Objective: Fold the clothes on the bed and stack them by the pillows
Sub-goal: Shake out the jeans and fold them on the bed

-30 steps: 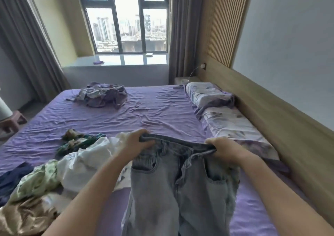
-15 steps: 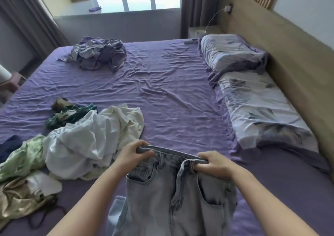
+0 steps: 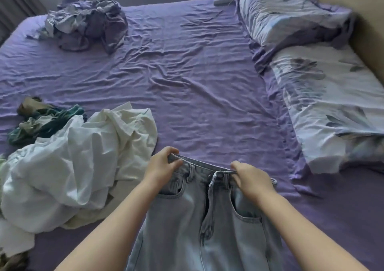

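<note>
Over bed point(image 3: 197, 87), hands grip jeans point(image 3: 207, 229).

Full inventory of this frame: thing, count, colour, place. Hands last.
jeans: 1, light blue, near edge of bed, held up by the waistband
white garment: 1, white, crumpled, near left
green patterned garment: 1, dark green and tan, behind the white one
pale green cloth: 1, left edge, mostly cut off
purple-grey clothes heap: 1, far left of bed
pillows: 2, white with grey-purple leaf print, along right side
bed sheet: 1, purple, wrinkled
remote-like object: 1, grey, far edge
headboard: 1, tan, right
left hand: grips waistband, left end
right hand: grips waistband, right end
</note>
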`<state>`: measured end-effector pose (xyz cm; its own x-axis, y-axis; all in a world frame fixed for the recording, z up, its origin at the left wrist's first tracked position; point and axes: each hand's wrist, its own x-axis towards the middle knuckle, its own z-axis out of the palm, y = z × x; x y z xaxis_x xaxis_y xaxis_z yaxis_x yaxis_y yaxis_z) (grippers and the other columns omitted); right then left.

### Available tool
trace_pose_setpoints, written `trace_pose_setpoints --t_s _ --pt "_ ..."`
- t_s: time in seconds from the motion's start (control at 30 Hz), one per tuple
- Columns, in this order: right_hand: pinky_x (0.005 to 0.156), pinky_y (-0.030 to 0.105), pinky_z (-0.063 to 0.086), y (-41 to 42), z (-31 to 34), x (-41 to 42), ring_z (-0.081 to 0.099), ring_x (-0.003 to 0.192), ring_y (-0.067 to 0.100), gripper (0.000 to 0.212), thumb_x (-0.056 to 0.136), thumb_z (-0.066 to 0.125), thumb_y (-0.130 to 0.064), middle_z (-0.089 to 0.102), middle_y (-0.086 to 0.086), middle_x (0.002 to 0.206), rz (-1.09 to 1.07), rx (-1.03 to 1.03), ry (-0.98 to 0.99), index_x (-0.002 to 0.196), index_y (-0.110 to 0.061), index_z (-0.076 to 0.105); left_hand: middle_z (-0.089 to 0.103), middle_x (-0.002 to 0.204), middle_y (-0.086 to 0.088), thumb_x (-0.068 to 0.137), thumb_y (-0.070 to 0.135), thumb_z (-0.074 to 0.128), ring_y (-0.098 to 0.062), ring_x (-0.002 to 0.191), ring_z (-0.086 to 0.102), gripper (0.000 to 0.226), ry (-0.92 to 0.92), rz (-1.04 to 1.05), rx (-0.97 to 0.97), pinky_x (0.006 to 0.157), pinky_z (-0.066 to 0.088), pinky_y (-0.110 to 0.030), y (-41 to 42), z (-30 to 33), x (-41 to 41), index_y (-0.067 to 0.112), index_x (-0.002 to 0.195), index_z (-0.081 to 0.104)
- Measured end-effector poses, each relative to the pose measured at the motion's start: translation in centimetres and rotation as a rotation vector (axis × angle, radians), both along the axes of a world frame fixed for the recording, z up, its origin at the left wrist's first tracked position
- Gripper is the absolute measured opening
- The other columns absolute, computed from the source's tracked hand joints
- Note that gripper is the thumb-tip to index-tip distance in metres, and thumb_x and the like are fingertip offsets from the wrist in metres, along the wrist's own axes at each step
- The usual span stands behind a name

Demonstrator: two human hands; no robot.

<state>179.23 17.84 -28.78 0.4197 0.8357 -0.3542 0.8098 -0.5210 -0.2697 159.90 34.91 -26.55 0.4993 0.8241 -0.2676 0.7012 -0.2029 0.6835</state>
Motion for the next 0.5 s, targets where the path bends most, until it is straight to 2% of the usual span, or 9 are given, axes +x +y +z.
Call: trace_pose_setpoints --t_s 0.1,0.17,0.23,0.3,0.37,0.43,0.5 --pt "0.071 0.035 0.045 1.8 -3.1 0.8 0.06 0.097 0.029 0.016 0.093 0.048 -0.027 0.061 0.0 0.109 -0.071 0.013 -0.031 0.107 -0.019 0.044 0.067 0.097 0.003 0.083 0.022 0.071 -0.017 0.095 0.062 0.024 0.043 0.002 -0.034 0.084 0.048 -0.034 1.2 -4.0 2.0 0.02 0.106 0.063" --pt "0.074 0.035 0.043 2.4 -5.2 0.9 0.058 0.101 0.029 0.015 0.092 0.047 -0.021 0.061 0.002 0.11 -0.059 -0.026 -0.045 0.107 -0.018 0.045 0.067 0.106 0.0 0.084 0.02 0.068 -0.02 0.103 0.061 0.029 0.107 -0.04 -0.034 0.087 0.047 -0.034 1.1 -6.7 2.5 0.018 0.113 0.061" --pt "0.084 0.035 0.039 2.4 -7.1 0.8 0.052 0.109 0.025 0.022 0.091 0.047 -0.021 0.057 0.001 0.116 0.025 -0.044 -0.062 0.113 -0.019 0.048 0.062 0.118 -0.004 0.083 0.017 0.068 -0.026 0.115 0.053 0.037 0.176 -0.104 0.103 0.093 0.042 -0.036 0.6 -8.8 2.8 0.016 0.119 0.061" --pt "0.094 0.034 0.035 2.1 -8.5 0.5 0.047 0.116 0.022 0.032 0.087 0.052 -0.018 0.054 -0.001 0.122 0.056 0.079 -0.018 0.118 -0.019 0.054 0.059 0.124 -0.009 0.076 0.013 0.073 -0.033 0.124 0.047 0.038 0.241 -0.162 0.352 0.101 0.037 -0.044 -0.4 -10.1 3.2 0.016 0.113 0.066" --pt "0.1 0.037 0.034 1.8 -9.1 -0.1 0.048 0.119 0.024 0.038 0.08 0.06 -0.009 0.057 0.002 0.122 0.059 0.222 0.031 0.118 -0.015 0.06 0.065 0.113 -0.009 0.061 0.008 0.082 -0.035 0.116 0.055 0.037 0.215 -0.246 0.551 0.1 0.04 -0.05 -1.2 -11.2 3.9 0.017 0.096 0.073" --pt "0.103 0.041 0.034 1.8 -9.4 -0.6 0.048 0.123 0.025 0.044 0.075 0.063 -0.006 0.06 0.003 0.122 0.079 0.269 0.05 0.118 -0.013 0.063 0.071 0.089 0.002 0.052 0.01 0.087 -0.027 0.093 0.066 0.033 0.13 -0.369 0.652 0.091 0.043 -0.04 -1.8 -12.0 4.6 0.021 0.081 0.075" --pt "0.105 0.042 0.032 2.1 -9.6 -1.0 0.044 0.128 0.024 0.047 0.075 0.063 -0.009 0.059 0.001 0.126 0.076 0.3 0.089 0.122 -0.014 0.062 0.069 0.077 0.009 0.053 0.018 0.088 -0.02 0.08 0.067 0.029 0.133 -0.489 0.649 0.082 0.046 -0.034 -2.0 -12.7 5.4 0.026 0.077 0.075"
